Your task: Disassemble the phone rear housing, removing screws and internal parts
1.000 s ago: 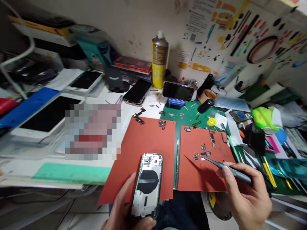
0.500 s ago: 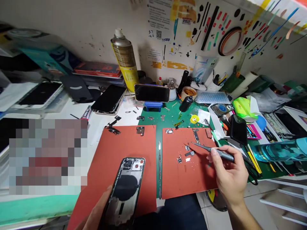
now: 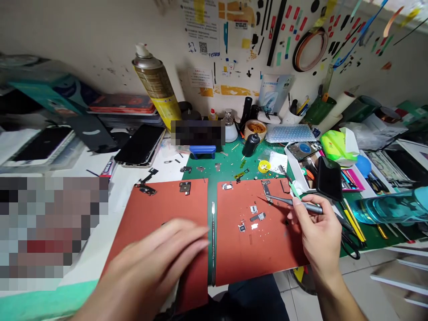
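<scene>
The blurred left hand (image 3: 163,249) mostly hides a pale object (image 3: 171,298); the bottle (image 3: 388,211) is cut off; specks (image 3: 262,232) are too small to tell.

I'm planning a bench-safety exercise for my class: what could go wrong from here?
The pointed tool in the right hand crosses a narrow circuit board in this view; its tip might scratch it.
Small loose parts lie on the right red mat; a stray brush could scatter them.
The blurred left hand appears close to the slim metal tool between the mats and might knock it.
</scene>
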The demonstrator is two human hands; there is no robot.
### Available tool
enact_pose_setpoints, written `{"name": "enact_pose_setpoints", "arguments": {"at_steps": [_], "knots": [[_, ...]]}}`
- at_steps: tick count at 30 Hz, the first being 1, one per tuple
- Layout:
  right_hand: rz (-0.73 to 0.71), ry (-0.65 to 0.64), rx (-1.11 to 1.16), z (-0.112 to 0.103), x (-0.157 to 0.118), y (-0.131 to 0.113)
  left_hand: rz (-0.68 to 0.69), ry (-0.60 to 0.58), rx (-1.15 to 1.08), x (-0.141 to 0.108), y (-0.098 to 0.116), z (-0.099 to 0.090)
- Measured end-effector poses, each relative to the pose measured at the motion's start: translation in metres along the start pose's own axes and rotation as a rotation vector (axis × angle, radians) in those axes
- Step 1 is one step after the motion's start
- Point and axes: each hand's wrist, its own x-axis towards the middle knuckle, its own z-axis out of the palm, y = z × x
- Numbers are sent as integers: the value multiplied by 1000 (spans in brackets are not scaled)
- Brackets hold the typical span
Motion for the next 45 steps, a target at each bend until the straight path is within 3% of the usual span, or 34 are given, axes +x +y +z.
{"name": "enact_pose_setpoints", "arguments": {"at_steps": [3,5,10,22,33,36,39,42,45], "knots": [[16,-42,45,1,4,1,124,-73,-71,80,18,23],[28,-63,57,2,6,1,132,-182,-53,117,22,43],[59,-53,69,2,10,-3,120,-336,-2,156,19,79],[83,5,93,7,18,-10,178,-417,59,174,16,92],[90,233,-147,-28,4,3,181,-364,92,174,14,105],[13,325,-74,-34,-2,-1,190,-334,45,174,16,103],[-166,398,-26,-38,-10,-15,194,-313,14,178,16,97],[-327,353,8,-40,-14,-36,191,-302,13,180,15,92],[-390,191,-135,-33,-7,-55,187,-302,52,178,12,91]]}}
